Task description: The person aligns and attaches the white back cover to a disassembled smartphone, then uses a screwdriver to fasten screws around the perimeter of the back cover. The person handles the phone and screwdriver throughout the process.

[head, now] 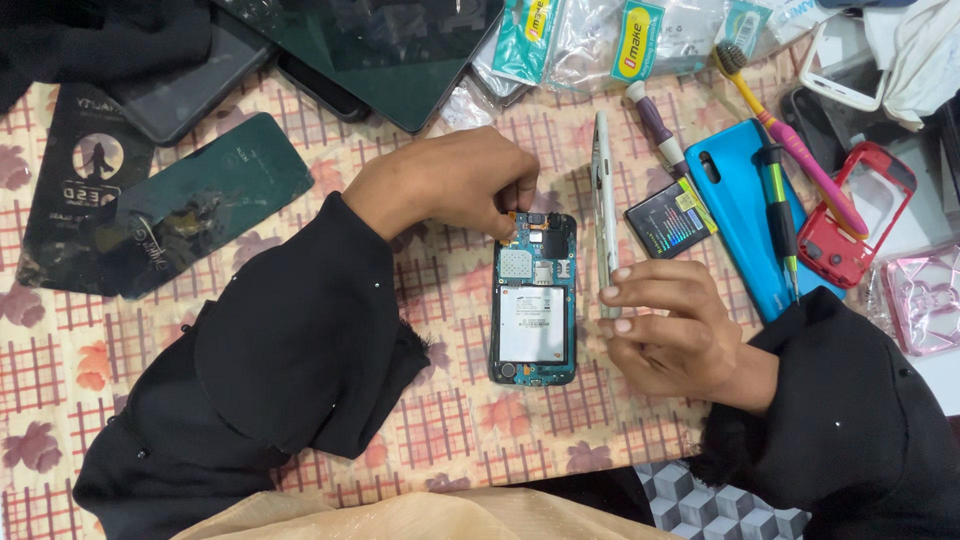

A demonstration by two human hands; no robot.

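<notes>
An opened phone [534,300] lies face down on the checked cloth, its circuit board and white battery showing. My left hand [455,180] pinches at the phone's top left corner; whether a small part sits between the fingertips I cannot tell. My right hand [668,320] holds a thin white phone panel [603,200] upright on its edge just right of the phone, fingers wrapped around its lower end.
A loose battery [670,218], a blue back cover [740,215], a green-handled screwdriver [778,205], a pink toothbrush [790,140] and a red case [856,215] lie to the right. Dark phones and a tablet [390,50] lie at the top left, plastic packets [600,40] at the top.
</notes>
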